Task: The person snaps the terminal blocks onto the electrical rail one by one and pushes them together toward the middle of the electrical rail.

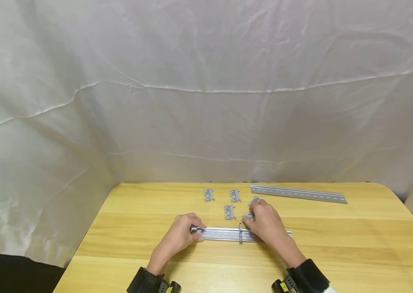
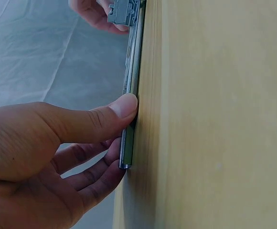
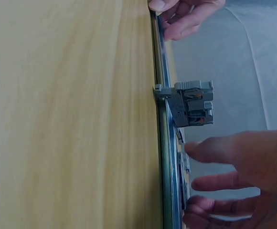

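Observation:
A slotted metal DIN rail (image 1: 221, 233) lies along the front of the table. My left hand (image 1: 183, 232) grips its left end, the thumb (image 2: 124, 106) on the near edge and fingers on the far side. One grey terminal block (image 3: 193, 102) stands upright on the rail. Beyond the rail, my right hand (image 1: 267, 221) reaches over a loose grey terminal block (image 1: 249, 215), and another one (image 1: 254, 201) lies by its fingertips. In the right wrist view its thumb and fingers (image 3: 210, 183) are spread apart; contact with the blocks is hard to tell.
Three more grey terminal blocks lie flat behind the rail: one at the back left (image 1: 208, 195), one at the back middle (image 1: 234, 195) and a nearer one (image 1: 230, 212). A second DIN rail (image 1: 298, 193) rests at the back right. Pale cloth (image 1: 199, 122) hangs behind the wooden table (image 1: 125, 244).

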Demonstrator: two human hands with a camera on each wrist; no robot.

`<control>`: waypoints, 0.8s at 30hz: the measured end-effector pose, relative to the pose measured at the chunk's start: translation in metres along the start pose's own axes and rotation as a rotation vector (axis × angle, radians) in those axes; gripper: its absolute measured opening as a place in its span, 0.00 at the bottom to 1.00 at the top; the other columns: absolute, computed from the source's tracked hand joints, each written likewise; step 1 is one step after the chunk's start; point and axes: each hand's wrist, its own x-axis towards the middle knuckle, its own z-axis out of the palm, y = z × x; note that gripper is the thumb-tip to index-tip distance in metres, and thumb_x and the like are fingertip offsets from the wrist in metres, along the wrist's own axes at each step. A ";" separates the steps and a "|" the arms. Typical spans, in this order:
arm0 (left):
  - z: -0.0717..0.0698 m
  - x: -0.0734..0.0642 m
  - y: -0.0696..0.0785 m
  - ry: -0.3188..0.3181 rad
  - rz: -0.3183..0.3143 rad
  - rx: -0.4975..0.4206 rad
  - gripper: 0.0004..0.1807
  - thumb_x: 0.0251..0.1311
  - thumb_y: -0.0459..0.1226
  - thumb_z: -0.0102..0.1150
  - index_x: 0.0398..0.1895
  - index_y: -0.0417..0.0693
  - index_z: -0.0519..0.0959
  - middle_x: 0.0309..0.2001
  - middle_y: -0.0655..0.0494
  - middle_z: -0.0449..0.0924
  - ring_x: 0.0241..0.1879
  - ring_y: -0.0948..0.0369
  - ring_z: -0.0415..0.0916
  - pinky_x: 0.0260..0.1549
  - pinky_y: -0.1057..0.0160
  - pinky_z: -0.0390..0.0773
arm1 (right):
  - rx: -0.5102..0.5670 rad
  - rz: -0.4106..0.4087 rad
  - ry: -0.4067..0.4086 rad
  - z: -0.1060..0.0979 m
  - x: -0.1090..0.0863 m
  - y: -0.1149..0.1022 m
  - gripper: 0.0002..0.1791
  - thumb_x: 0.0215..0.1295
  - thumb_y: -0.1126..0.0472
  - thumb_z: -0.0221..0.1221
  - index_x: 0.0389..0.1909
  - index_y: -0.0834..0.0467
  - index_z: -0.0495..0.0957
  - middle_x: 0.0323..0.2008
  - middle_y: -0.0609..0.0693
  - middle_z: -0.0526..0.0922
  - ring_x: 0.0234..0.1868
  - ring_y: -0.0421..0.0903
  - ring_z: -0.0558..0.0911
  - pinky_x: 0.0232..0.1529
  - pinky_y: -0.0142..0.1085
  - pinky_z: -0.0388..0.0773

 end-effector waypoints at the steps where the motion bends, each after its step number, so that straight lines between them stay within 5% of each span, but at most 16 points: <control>1: 0.000 0.000 0.000 -0.001 -0.004 -0.007 0.14 0.48 0.28 0.78 0.40 0.40 0.89 0.40 0.52 0.85 0.37 0.58 0.82 0.35 0.68 0.83 | -0.009 0.004 0.006 0.001 0.000 -0.001 0.17 0.55 0.59 0.76 0.39 0.65 0.83 0.35 0.58 0.80 0.29 0.48 0.75 0.30 0.40 0.77; 14: 0.001 -0.001 -0.001 -0.001 -0.020 -0.021 0.14 0.47 0.27 0.79 0.40 0.39 0.89 0.40 0.51 0.85 0.36 0.57 0.83 0.35 0.68 0.83 | -0.036 0.039 -0.012 0.003 0.000 -0.006 0.19 0.54 0.60 0.76 0.42 0.67 0.84 0.38 0.62 0.80 0.33 0.52 0.77 0.33 0.43 0.80; 24: 0.001 0.000 0.000 -0.001 -0.013 -0.029 0.14 0.47 0.26 0.78 0.40 0.39 0.89 0.41 0.50 0.86 0.37 0.55 0.83 0.36 0.66 0.85 | 0.054 0.056 -0.081 -0.035 -0.005 0.005 0.29 0.54 0.62 0.71 0.55 0.73 0.80 0.42 0.63 0.80 0.31 0.49 0.74 0.29 0.40 0.75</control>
